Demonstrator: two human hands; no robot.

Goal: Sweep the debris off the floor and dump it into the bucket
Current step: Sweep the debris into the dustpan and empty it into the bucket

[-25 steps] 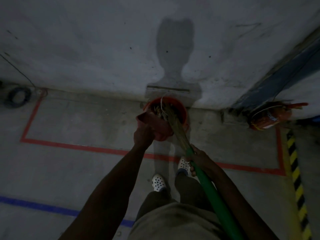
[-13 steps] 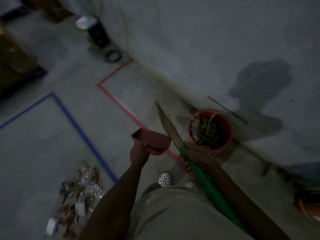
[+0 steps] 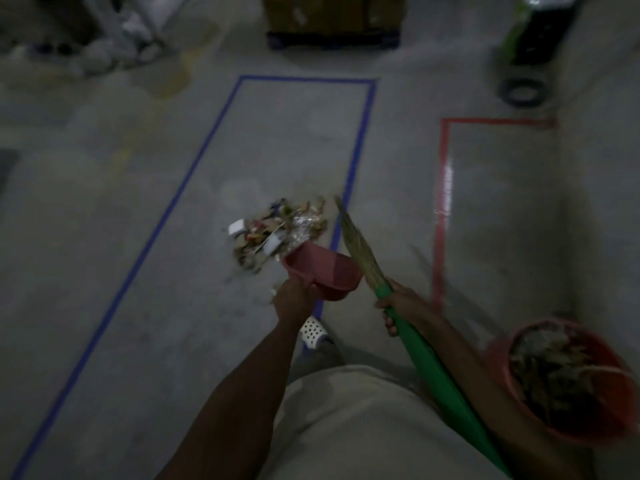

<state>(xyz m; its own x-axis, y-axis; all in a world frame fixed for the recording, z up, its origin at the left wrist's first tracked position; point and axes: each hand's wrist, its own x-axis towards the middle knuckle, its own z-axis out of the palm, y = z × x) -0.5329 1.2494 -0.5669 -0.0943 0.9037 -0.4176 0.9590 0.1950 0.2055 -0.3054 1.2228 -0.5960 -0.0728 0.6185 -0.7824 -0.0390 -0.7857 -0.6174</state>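
Item one, the landmark: the debris pile (image 3: 278, 233), a loose heap of paper scraps, wrappers and shiny bits lying on the grey concrete floor (image 3: 145, 306), inside the rectangle of blue tape (image 3: 194, 168) and close against its right-hand line. Item two: my left hand (image 3: 292, 299), clenched around the handle of a pink dustpan (image 3: 323, 270), which I hold in the air just on my side of the pile, its mouth turned toward the pile and overlapping the pile's near edge in this view; whether pan and pile touch I cannot tell. Item three: my right hand (image 3: 398, 304), to the right of the pile and nearer to me, fingers wrapped around the green handle of the broom (image 3: 426, 362); the straw bristles rise up and leftward, their tip ending just right of the pile, over the blue line. Item four: the bucket (image 3: 498, 358), red-orange, well apart from the pile at the lower right, standing beside the wall and already holding a dark mass of litter. Item five: red tape (image 3: 441, 202), an outline on the floor right of the pile, between the blue rectangle and the bucket. Item six: my white perforated shoe (image 3: 311, 332), on the floor on my side of the pile, below the dustpan. Picture dim and slightly blurred
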